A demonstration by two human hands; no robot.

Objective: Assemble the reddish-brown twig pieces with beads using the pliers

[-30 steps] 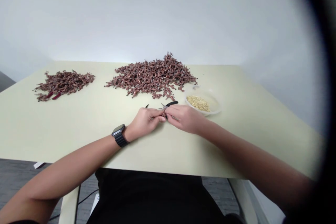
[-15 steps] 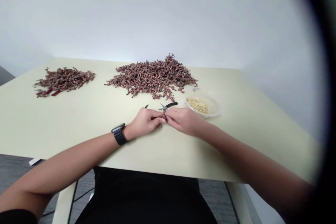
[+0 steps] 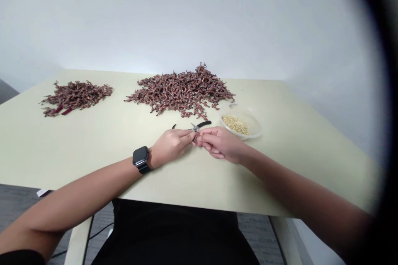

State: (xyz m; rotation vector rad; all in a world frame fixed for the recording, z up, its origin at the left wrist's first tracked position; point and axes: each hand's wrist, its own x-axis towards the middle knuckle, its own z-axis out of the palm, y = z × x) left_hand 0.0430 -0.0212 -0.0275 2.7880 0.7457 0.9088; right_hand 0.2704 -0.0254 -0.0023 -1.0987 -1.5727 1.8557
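So right now both my hands are pinched shut on the same little reddish piece (image 3: 195, 136): left hand (image 3: 169, 145) holds it by the fingertips from one side, right hand (image 3: 219, 143) from the other, knuckles almost touching. The piece sits just off the table (image 3: 93, 149), about mid-width and closer to the near edge than the far one, right in front of the pliers (image 3: 200, 124). It's tiny and mostly hidden by my fingers, so I can't tell what shape it's in. What could go wrong, as I see it: the grip is fingertips only, so if I twist or pull too hard it could pop out and skip off the near edge onto the floor. My right wrist is also near the clear bowl (image 3: 256, 131) of pale yellowish bits, so a careless swing outward might tip it and scatter them across the right side. And if a dropped piece lands in the wrong heap, the two would get mixed. Counting: two heaps of the reddish stuff, a big pile (image 3: 182, 90) at the middle of the far edge and a small pile (image 3: 76, 95) toward the far left corner, each far too many to count; one bowl, one pair of pliers, one watch (image 3: 140, 158) on my left wrist, one piece in hand.
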